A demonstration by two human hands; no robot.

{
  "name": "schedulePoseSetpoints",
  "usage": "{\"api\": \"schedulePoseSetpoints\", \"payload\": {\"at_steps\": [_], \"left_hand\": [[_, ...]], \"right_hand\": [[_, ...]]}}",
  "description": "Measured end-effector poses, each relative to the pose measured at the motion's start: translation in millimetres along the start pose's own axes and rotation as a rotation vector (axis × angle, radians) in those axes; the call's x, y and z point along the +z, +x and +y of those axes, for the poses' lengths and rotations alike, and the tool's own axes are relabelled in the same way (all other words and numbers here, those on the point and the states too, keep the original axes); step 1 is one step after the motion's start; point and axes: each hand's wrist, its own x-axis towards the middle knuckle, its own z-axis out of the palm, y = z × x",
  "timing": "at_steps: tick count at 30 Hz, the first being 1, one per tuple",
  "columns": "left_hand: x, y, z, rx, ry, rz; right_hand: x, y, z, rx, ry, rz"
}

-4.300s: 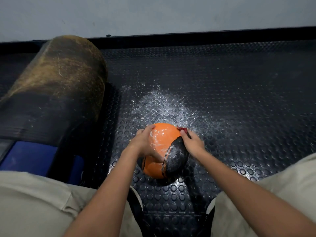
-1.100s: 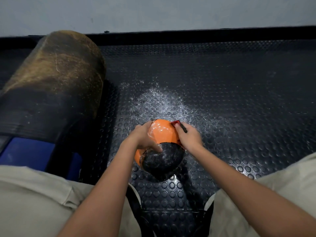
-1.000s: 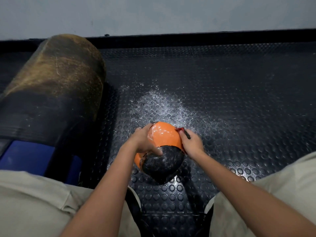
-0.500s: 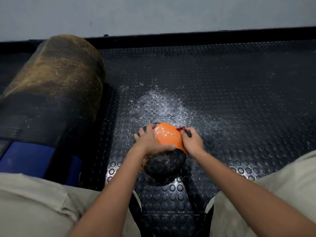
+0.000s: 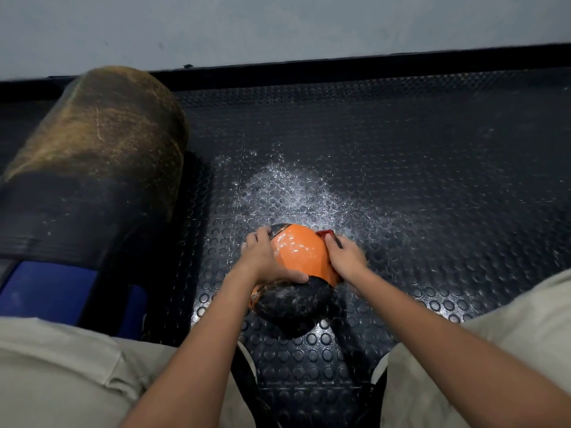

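Observation:
An orange and black ball [image 5: 298, 257] sits on the black studded rubber floor mat [image 5: 432, 186] between my knees. Its orange panel faces up and shows pale scuff marks; a rough black panel faces me. My left hand [image 5: 265, 257] grips the ball's left side, thumb curled over the seam toward the black panel. My right hand [image 5: 346, 257] pinches a small red tool [image 5: 326, 233] against the ball's upper right edge. White dust lies on the mat just beyond the ball.
A large worn black and tan cylinder [image 5: 92, 162] lies at the left, with a blue pad [image 5: 46, 291] under its near end. A grey wall [image 5: 278, 26] runs along the back. My knees in beige trousers [image 5: 61, 375] frame the near edge.
The ball has been turned, so the black panel rolled from the right side toward me. My left hand shifted further over the ball's top left. My right hand stays at the upper right edge.

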Motion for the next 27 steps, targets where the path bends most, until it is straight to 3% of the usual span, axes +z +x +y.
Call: {"api": "schedulePoseSetpoints", "payload": {"at_steps": [7,13,21,27], "left_hand": [[-9.8,-1.4,-3.4,-0.018,-0.137,0.012],[-8.9,-5.1,1.2,0.03,-0.09,-0.036],[-19.5,-9.5,5.8,-0.073,0.03,-0.036],[-17.2,-4.1,5.6,-0.021,0.058,-0.014]], "right_hand": [[-1.6,-8.8,-16.2,-0.146,0.047,-0.079],[-2.7,-5.6,-3.4,0.097,0.272,-0.119],[1.5,-11.3,-5.6,-0.173,0.098,-0.097],[4.6,-5.6,-4.1,-0.011,0.131,-0.018]]}}
